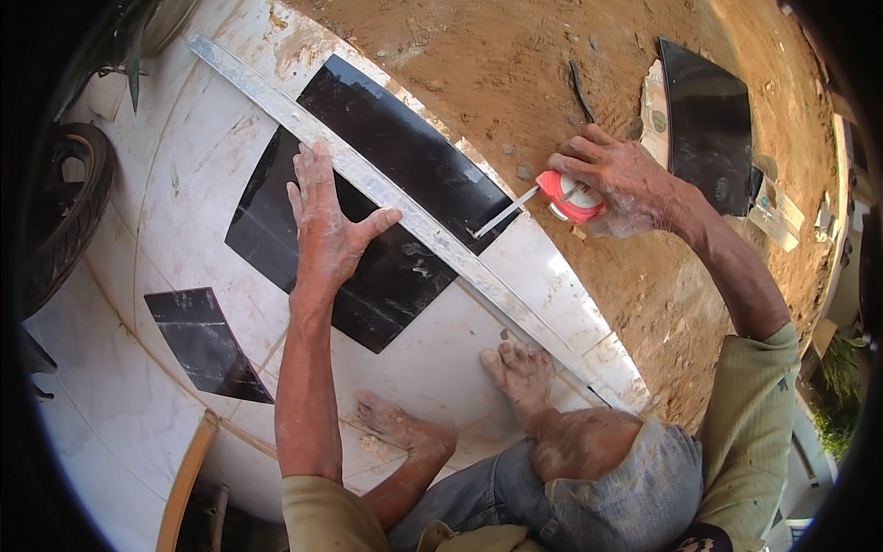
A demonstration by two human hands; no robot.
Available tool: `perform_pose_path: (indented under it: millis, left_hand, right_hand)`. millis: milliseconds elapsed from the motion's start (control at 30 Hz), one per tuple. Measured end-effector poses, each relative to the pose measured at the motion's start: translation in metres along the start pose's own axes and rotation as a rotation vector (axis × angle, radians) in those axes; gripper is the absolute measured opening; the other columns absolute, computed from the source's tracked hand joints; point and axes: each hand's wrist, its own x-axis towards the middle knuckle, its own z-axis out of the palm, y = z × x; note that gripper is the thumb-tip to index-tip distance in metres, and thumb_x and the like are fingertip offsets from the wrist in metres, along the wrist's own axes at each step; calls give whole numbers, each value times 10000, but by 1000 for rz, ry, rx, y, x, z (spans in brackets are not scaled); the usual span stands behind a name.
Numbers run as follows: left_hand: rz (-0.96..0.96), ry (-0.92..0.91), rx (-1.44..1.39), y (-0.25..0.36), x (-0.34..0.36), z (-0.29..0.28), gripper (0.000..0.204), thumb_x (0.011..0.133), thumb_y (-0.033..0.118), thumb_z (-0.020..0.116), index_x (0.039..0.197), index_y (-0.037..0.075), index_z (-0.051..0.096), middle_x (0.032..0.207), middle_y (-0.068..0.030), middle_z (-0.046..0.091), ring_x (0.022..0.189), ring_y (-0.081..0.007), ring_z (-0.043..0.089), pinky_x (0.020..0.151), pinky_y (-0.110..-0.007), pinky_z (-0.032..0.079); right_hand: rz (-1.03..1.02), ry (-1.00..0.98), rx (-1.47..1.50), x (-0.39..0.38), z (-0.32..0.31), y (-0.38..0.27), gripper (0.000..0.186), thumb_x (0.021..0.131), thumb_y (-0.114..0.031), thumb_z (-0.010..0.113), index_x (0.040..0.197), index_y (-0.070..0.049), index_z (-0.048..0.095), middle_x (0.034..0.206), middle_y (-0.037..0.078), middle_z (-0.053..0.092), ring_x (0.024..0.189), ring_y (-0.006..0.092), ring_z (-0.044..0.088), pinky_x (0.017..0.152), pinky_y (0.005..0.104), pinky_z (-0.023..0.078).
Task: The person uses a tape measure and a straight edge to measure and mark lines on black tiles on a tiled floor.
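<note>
So, our left hand (333, 241): fanned wide, index finger and thumb up against the long metal bar (474, 269), with nothing closed inside the grip
Our right hand (635, 184): curled snugly around the red-and-white tape measure (572, 198), so that grip is well and truly taken
Tape blade (506, 212): pulled out a short way, its end over the corner of the glossy black slab (405, 133)
Slab under the bar: on the white tiled floor (202, 166), black showing on both sides of the bar; we can't tell if it's one piece or two
Smaller dark piece (207, 340): lying well apart from the bar, off to our left
Other black panel (708, 124): out on the brown dirt (635, 304), past our right hand
Tyre (74, 216): far left edge of our view
Bare feet (524, 377): ours, planted on the floor, one near the bar
</note>
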Motion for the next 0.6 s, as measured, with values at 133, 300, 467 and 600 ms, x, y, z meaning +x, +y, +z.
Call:
perform_pose_path:
  millis: [133, 300, 467, 600]
  left_hand:
    - [-7, -4, -2, 2, -1, -2, 1225, 691, 552, 817, 1550, -28, 165, 1599, -297, 172, 1517, -394, 89, 1215, -517, 39]
    - [-5, -15, 11, -1, 0, 1, 1257, 679, 600, 804, 1550, -36, 159, 1594, -308, 172, 1515, -401, 88, 1212, -535, 41]
    - [-13, -17, 27, -2, 0, 1, 1255, 689, 591, 806, 1552, -37, 147, 1599, -299, 167, 1518, -399, 74, 1211, -534, 32]
    - [8, -8, 33, -5, 0, 4, 1255, 689, 599, 802, 1551, -39, 150, 1600, -297, 166, 1517, -400, 77, 1211, -537, 40]
  right_hand:
    - [-10, -5, -18, 0, 5, -6, 632, 583, -178, 757, 1181, -104, 566, 1026, 80, 557, 1041, 295, 543, 789, 424, 551]
    - [-13, 13, -20, 3, 8, -7, 588, 593, -184, 761, 1147, -95, 582, 1006, 79, 563, 1016, 286, 548, 772, 417, 554]
    - [-54, 28, -46, 5, 13, -7, 546, 615, -190, 768, 1121, -72, 598, 998, 74, 569, 995, 272, 551, 771, 413, 567]
    - [-40, -28, -56, 7, 18, -3, 728, 578, -229, 827, 1235, -102, 539, 1081, 62, 538, 1059, 270, 523, 794, 402, 568]
